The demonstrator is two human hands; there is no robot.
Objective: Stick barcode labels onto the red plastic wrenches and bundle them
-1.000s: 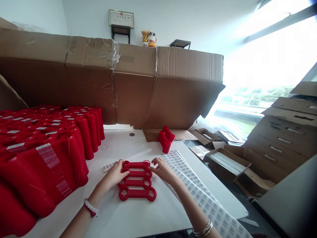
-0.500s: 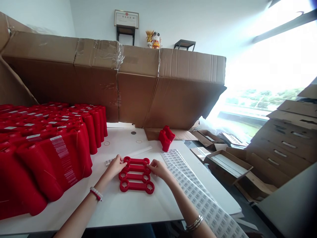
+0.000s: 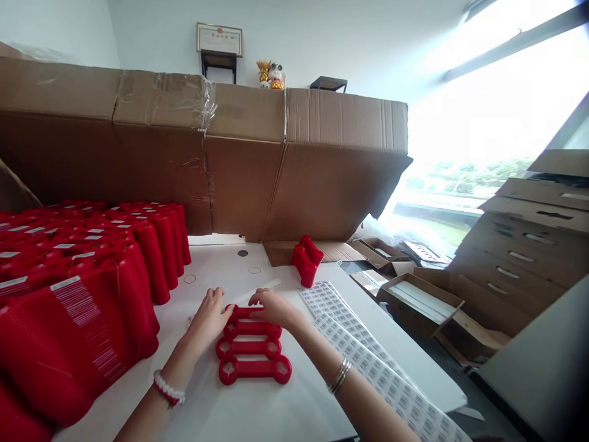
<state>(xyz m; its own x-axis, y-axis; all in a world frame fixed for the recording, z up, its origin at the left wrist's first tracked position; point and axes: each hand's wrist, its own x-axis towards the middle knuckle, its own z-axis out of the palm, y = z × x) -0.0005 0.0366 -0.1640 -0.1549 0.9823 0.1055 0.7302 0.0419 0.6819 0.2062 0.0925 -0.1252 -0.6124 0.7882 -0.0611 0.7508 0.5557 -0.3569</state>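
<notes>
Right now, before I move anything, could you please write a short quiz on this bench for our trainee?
1. How many red dumbbell-shaped plastic pieces lie in the row?
2. True or false: the right hand rests on the sheets of barcode labels.
3. Which wrist wears the beaded bracelet, left or right?

Key: 1. Four. 2. False: it is over the red pieces. 3. Left.

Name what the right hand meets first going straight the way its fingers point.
Probably the left hand, across a short gap from the right hand, though depth is unclear. The top red plastic bar seems to lie beneath the fingers, not in their line.
</notes>
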